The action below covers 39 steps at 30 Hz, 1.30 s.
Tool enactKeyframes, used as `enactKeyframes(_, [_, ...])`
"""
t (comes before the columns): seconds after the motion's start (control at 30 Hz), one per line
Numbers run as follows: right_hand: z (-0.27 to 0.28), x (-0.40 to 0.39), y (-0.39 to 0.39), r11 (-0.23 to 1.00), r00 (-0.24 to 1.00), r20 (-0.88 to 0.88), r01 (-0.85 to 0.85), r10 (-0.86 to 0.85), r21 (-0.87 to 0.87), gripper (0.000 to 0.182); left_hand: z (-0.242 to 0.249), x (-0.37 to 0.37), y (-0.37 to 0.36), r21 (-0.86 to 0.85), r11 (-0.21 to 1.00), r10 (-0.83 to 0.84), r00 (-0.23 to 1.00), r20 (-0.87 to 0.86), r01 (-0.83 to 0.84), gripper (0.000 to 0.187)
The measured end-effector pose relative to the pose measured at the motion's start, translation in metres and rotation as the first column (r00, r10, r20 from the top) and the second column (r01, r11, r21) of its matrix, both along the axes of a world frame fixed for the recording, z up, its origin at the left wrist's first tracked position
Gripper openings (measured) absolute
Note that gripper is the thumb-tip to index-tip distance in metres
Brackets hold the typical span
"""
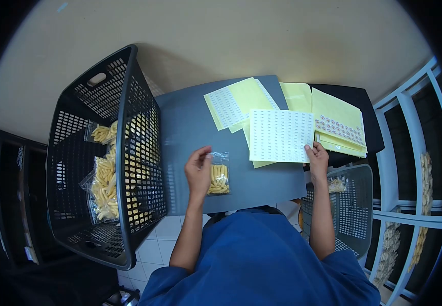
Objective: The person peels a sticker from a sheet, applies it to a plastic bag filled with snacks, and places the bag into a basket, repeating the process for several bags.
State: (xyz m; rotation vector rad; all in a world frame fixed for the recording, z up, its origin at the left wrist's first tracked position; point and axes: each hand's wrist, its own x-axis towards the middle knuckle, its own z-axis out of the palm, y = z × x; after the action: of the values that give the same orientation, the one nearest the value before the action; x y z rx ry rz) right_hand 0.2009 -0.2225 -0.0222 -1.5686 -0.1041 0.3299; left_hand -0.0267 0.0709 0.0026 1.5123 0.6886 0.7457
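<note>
My left hand (199,171) is beside a small clear bag (220,173) of pale yellow stick-shaped snacks, which lies flat on the grey table (185,112). Its fingers are loosely curved and apart from the thumb, with nothing visible between them; the hand overlaps the bag's left edge. At the right, my right hand (318,159) pinches the lower right corner of a white sheet of small printed labels (281,135). This sheet lies over other yellow-backed label sheets (236,103).
A large black crate (127,153) at the left holds several snack bags (105,183). More sheets with round labels (338,122) lie at the right. Below them stands a grey basket (361,204) with a bag (338,184) inside. A pale metal rack (409,209) rises at far right.
</note>
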Motion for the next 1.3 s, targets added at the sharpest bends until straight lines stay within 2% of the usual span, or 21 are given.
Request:
enactKeyframes(0.1, [0.006,-0.012,0.005,1.0,0.999,-0.038,-0.023,0.024,0.022,0.02,0.011,0.018,-0.019,-0.235,0.961,-0.145,0.989,0.009,0.143,0.022])
enactKeyframes(0.2, [0.015,-0.025,0.012,0.998,0.998,-0.044,-0.042,0.044,0.043,0.019,0.015,0.031,-0.026,-0.372,0.9,-0.236,0.971,0.021,0.227,0.025])
enactKeyframes(0.3, [0.014,-0.032,0.02,0.998,0.999,-0.04,-0.029,0.031,0.062,0.018,0.014,0.031,-0.031,-0.429,0.845,-0.31,0.946,0.091,0.319,0.03])
enactKeyframes(0.33, [0.013,-0.032,0.02,0.998,0.998,-0.04,-0.036,0.039,0.057,0.019,0.016,0.028,-0.032,-0.477,0.818,-0.312,0.944,0.102,0.322,0.034])
enactKeyframes(0.53, [0.001,-0.032,0.027,0.998,0.997,-0.063,-0.033,0.036,0.059,0.023,0.015,0.013,-0.036,-0.497,0.796,-0.348,0.933,0.09,0.345,0.04])
enactKeyframes(0.63, [0.002,-0.04,0.046,0.974,0.939,0.315,0.184,-0.136,-0.129,0.032,0.014,0.013,-0.037,-0.523,0.814,-0.255,0.965,0.067,0.252,0.038])
enactKeyframes(0.67, [0.016,-0.048,0.048,0.872,0.84,0.536,0.324,-0.088,-0.366,0.034,0.014,0.013,-0.038,-0.529,0.816,-0.243,0.968,0.053,0.234,0.037])
enactKeyframes(0.77, [0.047,-0.067,0.063,0.866,0.584,0.764,0.194,0.276,-0.461,0.026,0.011,0.015,-0.038,-0.545,0.812,-0.222,0.974,0.041,0.208,0.035])
enactKeyframes(0.83, [0.051,-0.085,0.082,0.901,0.584,0.715,-0.068,0.384,-0.428,0.015,0.006,0.018,-0.041,-0.562,0.794,-0.234,0.97,0.068,0.231,0.034])
enactKeyframes(0.93, [0.046,-0.102,0.105,0.882,0.669,0.599,-0.2,0.44,-0.426,0.012,0.0,0.023,-0.046,-0.553,0.79,-0.257,0.962,0.094,0.265,0.033])
enactKeyframes(1.3, [0.042,-0.096,0.111,0.88,0.721,0.544,-0.196,0.429,-0.433,0.013,-0.02,0.037,-0.049,-0.426,0.846,-0.301,0.947,0.116,0.321,0.027])
